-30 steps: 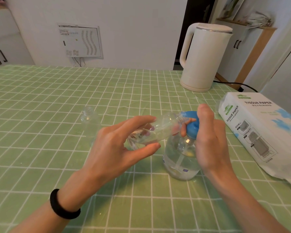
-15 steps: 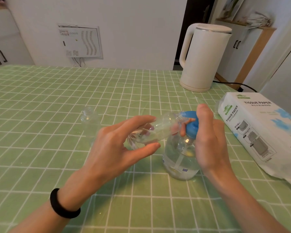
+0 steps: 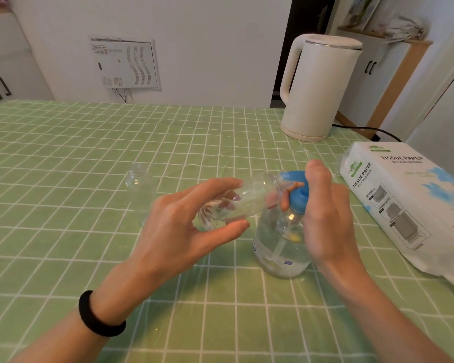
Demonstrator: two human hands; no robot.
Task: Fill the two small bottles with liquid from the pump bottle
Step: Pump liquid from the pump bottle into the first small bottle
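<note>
sideways clear small bottle [image 3: 249, 199], blue-capped pump bottle [image 3: 281, 248]

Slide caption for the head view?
Left hand holds small bottle sideways at pump bottle; right hand grips blue pump head; second bottle stands upright, apart.

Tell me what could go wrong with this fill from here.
The left hand holds the small bottle almost on its side, mouth at the blue pump head; liquid may miss the mouth or run back out onto the tablecloth.
Only the right hand steadies the pump bottle; an off-centre push might tip it.
The second bottle stands uncapped beside the left hand; a careless sweep could topple it.
</note>
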